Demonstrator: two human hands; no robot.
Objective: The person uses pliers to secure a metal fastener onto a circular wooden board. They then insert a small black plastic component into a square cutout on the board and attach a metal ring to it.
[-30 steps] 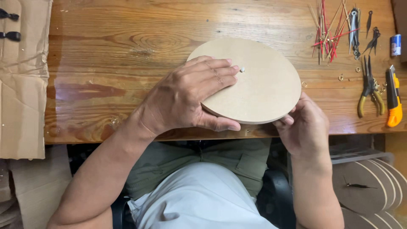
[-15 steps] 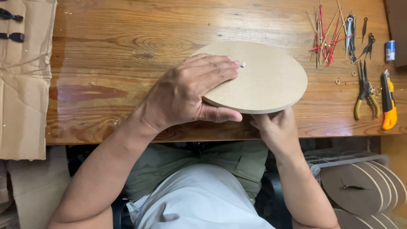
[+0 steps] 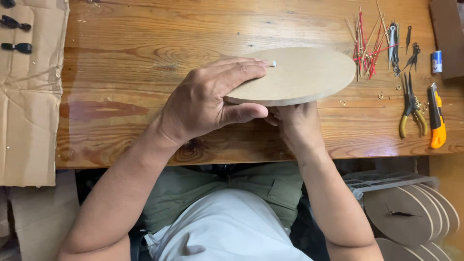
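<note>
The disc (image 3: 299, 75) has tipped up off the table (image 3: 121, 63), near edge raised. The left hand (image 3: 208, 104) grips its near-left rim, fingers flat on top; the right hand (image 3: 297, 123) has slid beneath it, its grip hidden.

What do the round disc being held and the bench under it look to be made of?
Round disc: likely fibreboard, matte pale tan, no grain, uniform edge. Bench: solid wood, glossy varnish, visible grain and knots. Left hand grips the disc's top; right hand reaches beneath.
</note>
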